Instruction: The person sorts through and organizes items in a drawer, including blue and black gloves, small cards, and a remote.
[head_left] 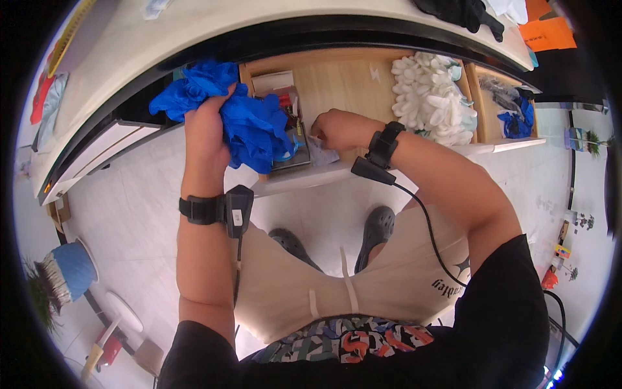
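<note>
While open, drawer (340,84) with white bundle (429,97)

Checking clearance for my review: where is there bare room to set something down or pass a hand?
Mostly bare: drawer floor between the gray tray and white bundle, beyond the right hand; white desktop between the pale crumpled item and black cloth. Crowded: the drawer's left, where the left hand holds a blue bundle partly hiding the tray.
</note>
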Available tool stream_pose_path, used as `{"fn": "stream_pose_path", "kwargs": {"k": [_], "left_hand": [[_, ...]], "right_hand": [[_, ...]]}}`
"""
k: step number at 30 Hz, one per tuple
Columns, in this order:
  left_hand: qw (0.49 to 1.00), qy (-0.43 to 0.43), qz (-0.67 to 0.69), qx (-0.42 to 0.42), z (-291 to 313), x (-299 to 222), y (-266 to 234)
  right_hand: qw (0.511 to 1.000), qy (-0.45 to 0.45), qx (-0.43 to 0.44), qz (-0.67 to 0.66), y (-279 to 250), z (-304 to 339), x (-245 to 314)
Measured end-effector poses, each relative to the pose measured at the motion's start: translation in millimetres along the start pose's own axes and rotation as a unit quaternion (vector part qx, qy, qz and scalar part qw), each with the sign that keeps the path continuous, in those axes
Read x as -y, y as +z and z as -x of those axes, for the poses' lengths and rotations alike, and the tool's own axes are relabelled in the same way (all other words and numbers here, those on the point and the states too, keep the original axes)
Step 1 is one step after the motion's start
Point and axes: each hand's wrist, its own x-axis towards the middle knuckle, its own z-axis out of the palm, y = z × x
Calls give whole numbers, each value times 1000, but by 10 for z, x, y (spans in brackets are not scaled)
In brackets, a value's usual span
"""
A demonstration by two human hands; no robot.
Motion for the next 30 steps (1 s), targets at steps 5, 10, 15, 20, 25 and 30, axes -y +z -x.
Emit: {"fn": "stream_pose_path", "kwargs": {"k": [5,10,15,20,25,30], "left_hand": [[999,25,34,2,-34,67,-81],[995,14,91,-29,22,-47,-43],[991,44,123,12,66,13,113],[995,-5,81,65,265,37,85],[996,-31,81,26,877,17,166],[988,-133,71,33,1392,37,421]], "right_hand": [[983,45,-82,158,-473,235,262],[954,-7,-116,-278,-1298,821,1105],[881,-178,-323,-298,-2050,213,1677],[898,-52,-424,-102,-2312,-305,1805],[939,-66,-289,-173,-1604,582,1722],[917,40,-36,-396,-886,1183,1634]]}}
